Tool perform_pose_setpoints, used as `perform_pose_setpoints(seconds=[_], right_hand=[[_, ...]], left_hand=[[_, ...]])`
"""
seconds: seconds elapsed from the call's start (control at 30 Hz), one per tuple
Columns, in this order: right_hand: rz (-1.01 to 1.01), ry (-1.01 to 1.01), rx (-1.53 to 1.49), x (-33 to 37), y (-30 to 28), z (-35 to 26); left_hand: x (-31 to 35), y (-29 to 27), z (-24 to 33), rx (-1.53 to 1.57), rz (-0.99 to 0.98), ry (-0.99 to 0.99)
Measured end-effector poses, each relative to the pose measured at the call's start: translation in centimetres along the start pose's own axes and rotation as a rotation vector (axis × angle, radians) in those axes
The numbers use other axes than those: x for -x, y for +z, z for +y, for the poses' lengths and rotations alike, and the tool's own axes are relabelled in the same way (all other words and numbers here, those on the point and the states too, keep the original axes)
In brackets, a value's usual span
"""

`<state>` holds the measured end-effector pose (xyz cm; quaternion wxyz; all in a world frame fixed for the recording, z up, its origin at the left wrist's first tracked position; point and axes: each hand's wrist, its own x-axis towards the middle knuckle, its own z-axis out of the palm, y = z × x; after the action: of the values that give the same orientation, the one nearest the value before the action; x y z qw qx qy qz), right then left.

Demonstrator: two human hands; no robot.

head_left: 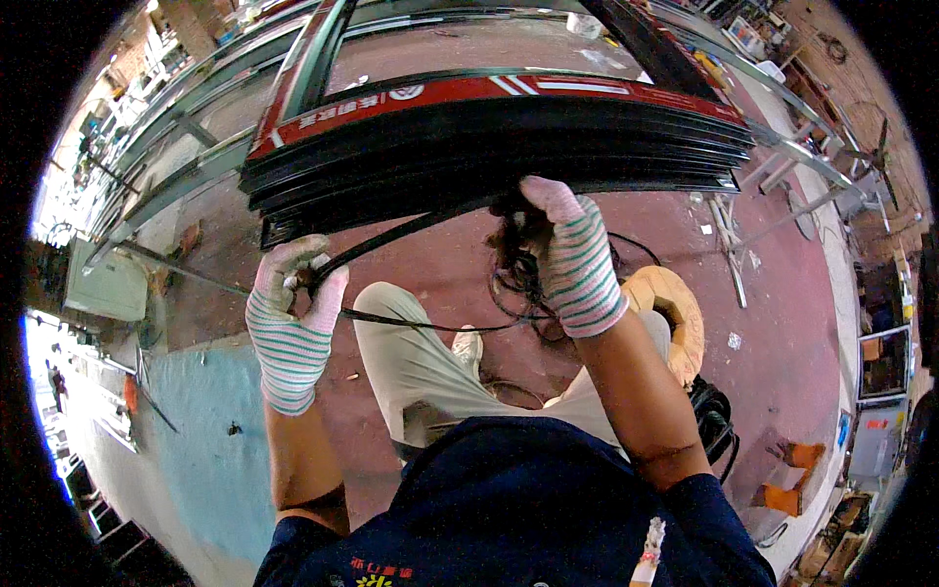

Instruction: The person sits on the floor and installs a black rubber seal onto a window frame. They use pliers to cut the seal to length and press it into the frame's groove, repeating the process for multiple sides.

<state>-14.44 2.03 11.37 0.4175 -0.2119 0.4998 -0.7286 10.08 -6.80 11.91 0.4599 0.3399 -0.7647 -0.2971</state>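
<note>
A stack of black frames (pixel 469 147) with red film on its top face lies across in front of me. From my left hand (pixel 298 323), a black rubber strip (pixel 401 233) rises at a slant to the near edge of the stack. Striped knit gloves cover both hands. The left one is closed round the strip, thumb and fingers pinching it. My right hand (pixel 584 259) is at the stack's near edge, its fingers curled on the strip's other end; dirt and shadow partly hide the fingertips. Loose black strip (pixel 528 279) hangs in loops below it.
A tan ring-shaped roll (pixel 685 318) stands by my right knee, with a black coil (pixel 714 411) behind it. Metal rack rails (pixel 186 132) run on both sides. Thin metal pieces (pixel 728 249) and an orange-brown scrap (pixel 792 479) lie on the right; a pale box (pixel 106 281) is left.
</note>
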Motion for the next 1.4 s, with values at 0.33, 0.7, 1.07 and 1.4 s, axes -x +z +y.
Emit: perform_pose_setpoints(seconds=[0.33,0.7,1.07,1.4], right_hand=[[-0.04,0.034,-0.06,0.7,1.9,-0.1],[0.03,-0.082,-0.008,-0.3,3.0,2.2],[-0.125,-0.011,-0.136,-0.9,4.2,3.4],[-0.211,0.016,-0.069,-1.2,6.7,4.6]], left_hand=[[-1.4,-6.4,-3.4,0.103,0.111,-0.039],[-2.8,-6.7,-4.5,0.034,-0.025,0.039],[-2.6,-5.9,-3.7,-0.087,0.044,0.166],[-2.8,-5.9,-4.1,-0.211,0.104,0.265]])
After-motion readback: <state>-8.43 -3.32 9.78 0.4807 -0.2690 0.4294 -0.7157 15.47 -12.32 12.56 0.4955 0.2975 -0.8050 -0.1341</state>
